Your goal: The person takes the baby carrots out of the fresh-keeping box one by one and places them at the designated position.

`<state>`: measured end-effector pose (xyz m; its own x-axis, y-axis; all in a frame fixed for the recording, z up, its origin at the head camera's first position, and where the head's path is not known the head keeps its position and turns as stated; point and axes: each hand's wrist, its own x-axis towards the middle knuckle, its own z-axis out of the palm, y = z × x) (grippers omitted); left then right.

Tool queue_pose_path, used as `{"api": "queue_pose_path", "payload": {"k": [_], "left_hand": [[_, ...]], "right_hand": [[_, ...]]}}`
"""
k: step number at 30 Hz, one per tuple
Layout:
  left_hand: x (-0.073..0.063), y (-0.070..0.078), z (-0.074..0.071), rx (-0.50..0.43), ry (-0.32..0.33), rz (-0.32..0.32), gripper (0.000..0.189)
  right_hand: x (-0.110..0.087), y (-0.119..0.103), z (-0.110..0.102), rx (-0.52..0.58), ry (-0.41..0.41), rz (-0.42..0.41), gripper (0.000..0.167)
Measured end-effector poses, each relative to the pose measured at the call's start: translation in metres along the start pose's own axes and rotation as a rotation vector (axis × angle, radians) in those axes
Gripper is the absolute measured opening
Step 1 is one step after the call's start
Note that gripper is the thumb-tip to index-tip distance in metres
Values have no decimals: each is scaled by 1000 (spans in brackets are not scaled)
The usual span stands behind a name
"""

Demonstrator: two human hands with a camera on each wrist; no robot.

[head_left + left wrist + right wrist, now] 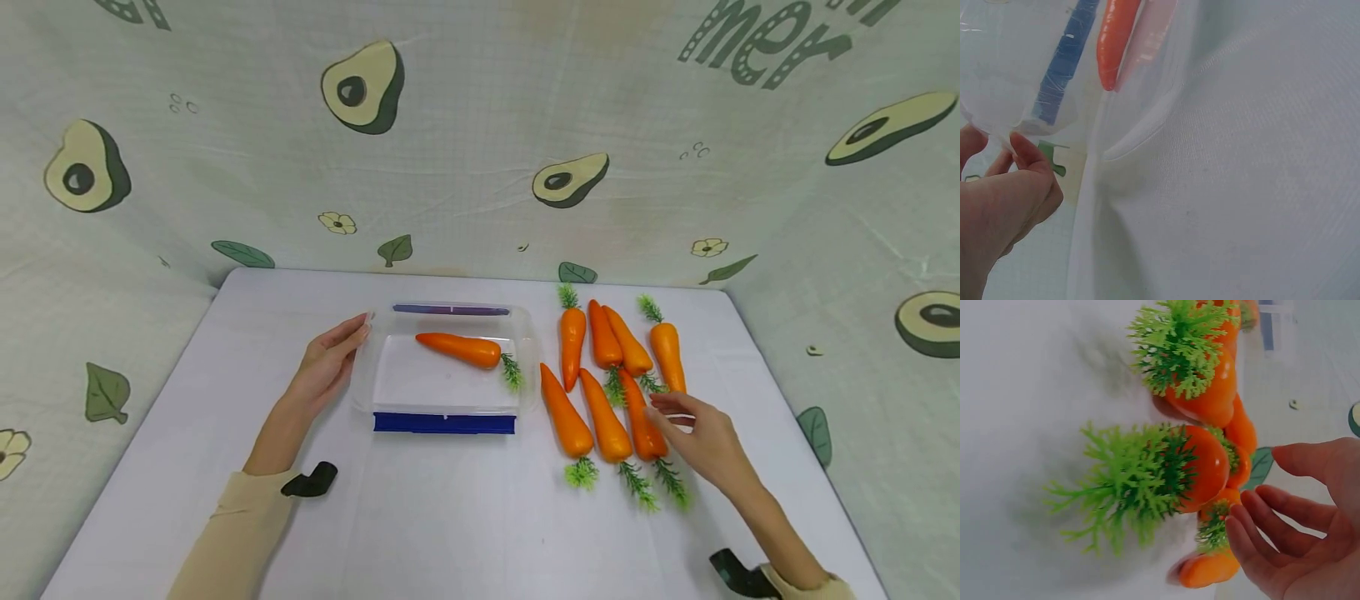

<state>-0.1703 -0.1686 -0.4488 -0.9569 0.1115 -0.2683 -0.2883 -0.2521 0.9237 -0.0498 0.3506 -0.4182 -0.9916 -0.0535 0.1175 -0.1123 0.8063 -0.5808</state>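
A clear plastic box (442,389) with blue latches stands left of the table's middle. One glossy orange carrot (461,350) with a frilly green top lies inside it. My left hand (326,367) pinches the box's clear left rim between thumb and fingers, as the left wrist view also shows (1013,194). My right hand (697,437) hovers by a cluster of loose carrots, nearest to the carrot (643,421) at the cluster's front right. Thumb and fingers of that hand (1297,525) are apart, with nothing held between them; whether they touch a carrot I cannot tell.
Several carrots lie right of the box in two rough rows, including a back-left one (572,342), a back-right one (666,354) and a front-left one (566,417). The white table (450,517) meets a printed cloth backdrop (465,125) behind and at both sides.
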Motion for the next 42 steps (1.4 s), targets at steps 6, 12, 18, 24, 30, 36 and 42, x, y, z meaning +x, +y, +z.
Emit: {"api": "queue_pose_path", "payload": {"k": [6,12,18,24,30,36,42], "left_hand": [[0,0,1,-16,-5,3,63],[-1,0,1,-16,-1,-1,62],[0,0,0,-11,-2,1,63],[0,-1,-1,-15,-8,-3,64],[-1,0,0,-7,-12,2,62],[-1,1,0,6,-15,10,60],[0,0,0,15,-10,5,60]], "right_hand": [[17,-14,-3,14,-11,-77,30],[35,-32,-4,27,-42,-118,29],[53,-48,-2,20,-65,-183,28],[67,-65,0,16,-77,-230,27],[77,-81,2,7,-120,-236,32],[88,-93,9,-5,-171,-279,31],[98,-108,17,-52,-218,-326,32]]}}
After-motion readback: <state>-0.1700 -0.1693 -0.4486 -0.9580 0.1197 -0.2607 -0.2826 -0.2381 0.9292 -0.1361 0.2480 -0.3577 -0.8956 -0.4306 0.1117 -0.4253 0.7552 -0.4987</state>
